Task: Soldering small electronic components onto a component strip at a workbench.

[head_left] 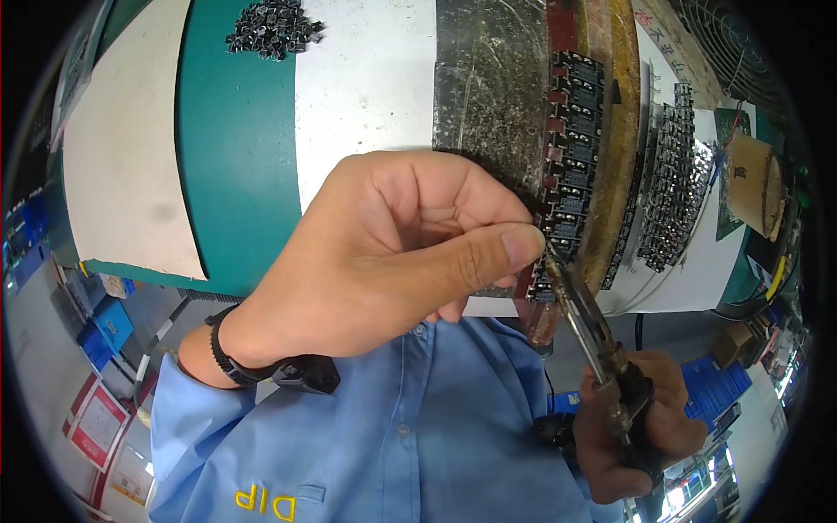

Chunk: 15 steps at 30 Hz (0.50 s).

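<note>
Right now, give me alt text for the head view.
The right hand holds a soldering iron, its tip by the pinched left hand at a row of dark circuit boards. A pile of black parts lies farther away.

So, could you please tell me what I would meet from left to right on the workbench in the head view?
Cream flat sheet, pile of small black parts, scratched dark-grey strip, row of black rectangular components, cluster of silver-and-black components, brown boxy object.

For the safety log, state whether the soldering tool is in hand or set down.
In hand: the right hand grips the soldering tool, its metal tip close to the left hand.
</note>
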Each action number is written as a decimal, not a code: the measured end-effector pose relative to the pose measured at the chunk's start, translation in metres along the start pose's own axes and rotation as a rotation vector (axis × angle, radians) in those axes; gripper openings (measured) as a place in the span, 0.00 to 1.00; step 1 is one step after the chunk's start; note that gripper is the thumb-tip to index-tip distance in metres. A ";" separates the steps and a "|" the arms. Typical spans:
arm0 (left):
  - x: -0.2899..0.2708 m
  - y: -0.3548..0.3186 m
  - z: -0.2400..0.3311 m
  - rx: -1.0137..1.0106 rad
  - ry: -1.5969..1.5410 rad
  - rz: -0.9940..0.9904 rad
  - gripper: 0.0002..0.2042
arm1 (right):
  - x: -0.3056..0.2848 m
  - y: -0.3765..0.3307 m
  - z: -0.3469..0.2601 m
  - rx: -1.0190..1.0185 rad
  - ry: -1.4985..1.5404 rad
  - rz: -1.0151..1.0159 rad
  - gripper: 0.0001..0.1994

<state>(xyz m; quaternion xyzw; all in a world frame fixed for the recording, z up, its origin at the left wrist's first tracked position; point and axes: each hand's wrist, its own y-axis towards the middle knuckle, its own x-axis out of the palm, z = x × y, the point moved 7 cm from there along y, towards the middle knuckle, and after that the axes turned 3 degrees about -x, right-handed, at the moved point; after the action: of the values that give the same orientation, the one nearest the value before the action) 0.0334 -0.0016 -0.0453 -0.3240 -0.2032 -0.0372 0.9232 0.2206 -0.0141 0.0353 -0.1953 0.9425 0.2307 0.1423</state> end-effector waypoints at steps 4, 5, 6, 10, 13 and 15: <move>0.000 0.000 0.001 -0.005 -0.001 -0.005 0.05 | -0.007 -0.009 0.002 0.024 0.046 0.116 0.25; 0.000 0.000 0.001 -0.006 0.000 -0.008 0.05 | -0.010 -0.011 0.003 0.037 0.063 0.175 0.24; 0.000 0.000 0.001 -0.008 0.001 -0.010 0.05 | -0.010 -0.008 0.002 0.034 0.063 0.175 0.24; 0.000 0.000 0.000 -0.010 -0.001 -0.019 0.05 | 0.002 0.002 0.000 -0.025 -0.008 0.053 0.25; 0.000 -0.001 0.000 -0.025 0.006 -0.008 0.06 | -0.002 -0.001 0.002 -0.057 0.052 0.074 0.25; 0.000 0.000 -0.001 -0.031 0.010 -0.005 0.06 | -0.001 -0.001 0.002 -0.064 0.056 0.081 0.25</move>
<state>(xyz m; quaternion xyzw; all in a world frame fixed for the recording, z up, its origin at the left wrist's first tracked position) 0.0336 -0.0022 -0.0457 -0.3376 -0.1986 -0.0444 0.9190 0.2226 -0.0133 0.0338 -0.1679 0.9454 0.2608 0.1002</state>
